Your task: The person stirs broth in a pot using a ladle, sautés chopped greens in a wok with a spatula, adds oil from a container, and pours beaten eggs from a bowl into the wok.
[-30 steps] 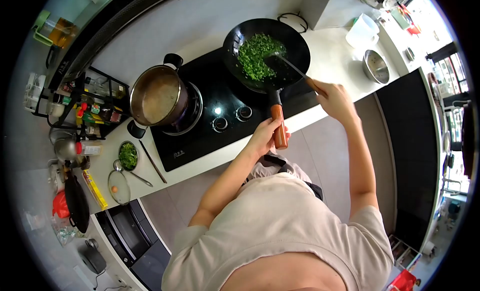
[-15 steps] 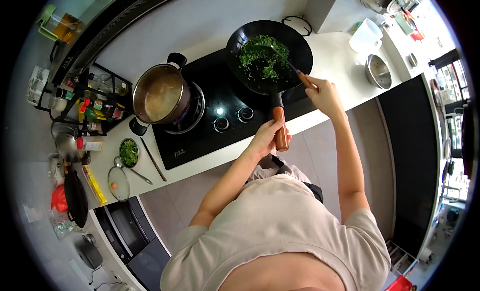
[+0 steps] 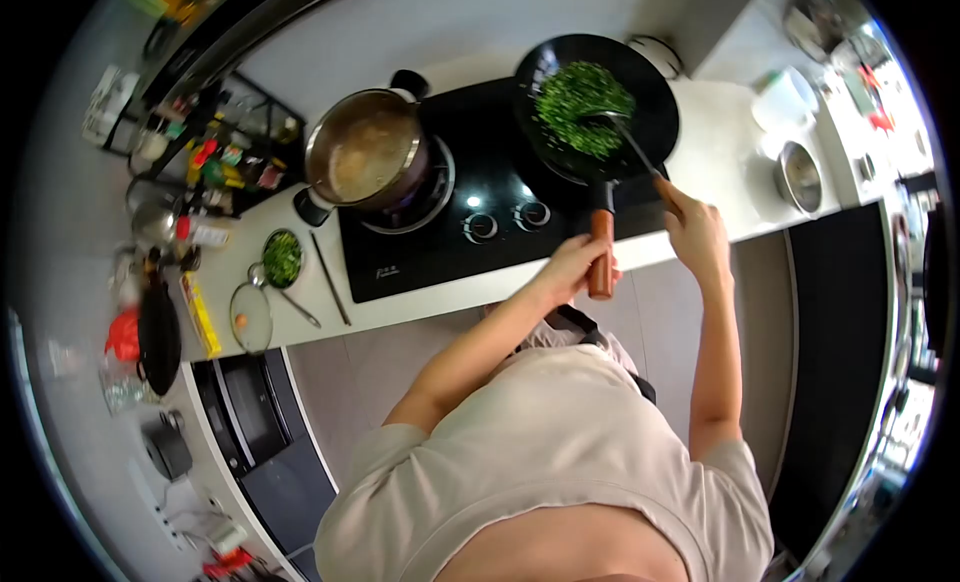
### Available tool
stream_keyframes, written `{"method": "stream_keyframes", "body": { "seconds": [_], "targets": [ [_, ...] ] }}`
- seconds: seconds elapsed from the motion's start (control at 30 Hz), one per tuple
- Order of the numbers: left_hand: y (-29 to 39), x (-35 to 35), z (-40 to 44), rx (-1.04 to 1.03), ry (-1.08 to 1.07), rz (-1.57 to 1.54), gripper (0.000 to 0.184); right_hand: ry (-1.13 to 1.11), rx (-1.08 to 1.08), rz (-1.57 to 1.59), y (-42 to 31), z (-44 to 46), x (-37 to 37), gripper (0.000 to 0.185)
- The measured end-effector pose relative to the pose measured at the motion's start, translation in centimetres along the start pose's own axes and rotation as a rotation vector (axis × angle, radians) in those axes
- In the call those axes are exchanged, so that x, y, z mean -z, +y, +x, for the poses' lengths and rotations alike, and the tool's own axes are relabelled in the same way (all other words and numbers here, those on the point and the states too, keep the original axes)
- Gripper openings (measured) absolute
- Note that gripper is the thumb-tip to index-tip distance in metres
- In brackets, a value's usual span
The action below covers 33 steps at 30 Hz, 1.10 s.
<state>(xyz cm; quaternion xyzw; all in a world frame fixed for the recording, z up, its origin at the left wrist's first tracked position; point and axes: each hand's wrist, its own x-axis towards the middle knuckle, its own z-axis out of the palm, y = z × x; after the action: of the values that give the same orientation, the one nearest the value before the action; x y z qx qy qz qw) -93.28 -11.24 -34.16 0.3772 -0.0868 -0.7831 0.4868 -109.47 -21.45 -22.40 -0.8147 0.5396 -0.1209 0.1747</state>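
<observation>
A black wok sits on the right side of the black stovetop. Inside it lies a heap of chopped greens. My left hand is wrapped round the wok's reddish wooden handle. In my right hand is a cooking spatula with a wooden grip and a thin metal shaft. Its head touches the right part of the greens and is partly buried in them, so its exact shape is hard to make out.
A pot of cloudy liquid stands on the left burner. Left on the counter are a bowl of greens, a chopstick-like stick, a glass lid and a spice rack. A metal bowl stands at right.
The view has shifted, so the stove sits farther right. The greens are gathered into a denser heap, and the spatula head has moved to their right side. Both hands keep their grips.
</observation>
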Motion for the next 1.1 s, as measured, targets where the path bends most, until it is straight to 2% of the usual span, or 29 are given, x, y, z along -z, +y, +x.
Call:
{"method": "stream_keyframes", "body": {
  "seconds": [0.17,0.3,0.4,0.43,0.5,0.53,0.63,0.7,0.77,0.83,0.9,0.97,1.1],
  "targets": [
    [-0.2,-0.3,-0.1,0.004,0.034,0.008,0.032,-0.063,-0.119,-0.003,0.2,1.5,-2.8,0.055],
    [0.5,0.0,-1.5,0.0,0.039,0.095,0.038,0.038,0.086,0.205,3.3,0.1,-6.6,0.056],
    [0.0,1.8,-2.7,0.014,0.058,0.096,0.039,-0.034,-0.062,0.305,5.3,-0.7,-7.7,0.056],
    [0.5,2.1,-3.8,0.042,0.084,0.125,0.039,-0.156,-0.272,0.356,2.0,-1.2,-5.4,0.054],
    [0.0,3.9,-5.3,0.031,0.117,0.068,0.037,-0.084,-0.219,0.276,4.4,-1.4,-6.9,0.053],
    [-0.2,5.1,-5.9,0.018,0.141,0.046,0.037,0.106,-0.062,0.067,3.9,-1.9,-7.1,0.048],
    [-0.8,9.2,-8.3,-0.045,0.248,-0.06,0.035,0.222,0.145,0.15,-2.5,-2.2,-5.0,0.042],
    [-1.3,11.5,-10.0,-0.098,0.354,-0.078,0.031,0.131,0.329,0.161,-7.6,-2.6,-5.0,0.037],
    [-1.7,13.8,-12.6,-0.17,0.461,-0.145,0.03,-0.19,0.449,0.108,-12.6,-3.1,-8.9,0.041],
    [-2.1,15.5,-13.9,-0.182,0.485,-0.174,0.03,-0.435,0.374,-0.031,-14.8,-2.5,-14.7,0.048],
    [-2.7,16.8,-15.1,-0.213,0.484,-0.201,0.03,-0.368,0.387,-0.037,-14.8,-1.3,-21.9,0.058],
    [-2.4,16.9,-16.2,-0.204,0.521,-0.207,0.029,-0.343,0.255,-0.131,-16.2,-0.2,-25.1,0.052],
    [-3.2,18.2,-17.8,-0.226,0.54,-0.239,0.029,-0.412,0.203,-0.188,-16.4,1.8,-28.2,0.043]
  ]
}}
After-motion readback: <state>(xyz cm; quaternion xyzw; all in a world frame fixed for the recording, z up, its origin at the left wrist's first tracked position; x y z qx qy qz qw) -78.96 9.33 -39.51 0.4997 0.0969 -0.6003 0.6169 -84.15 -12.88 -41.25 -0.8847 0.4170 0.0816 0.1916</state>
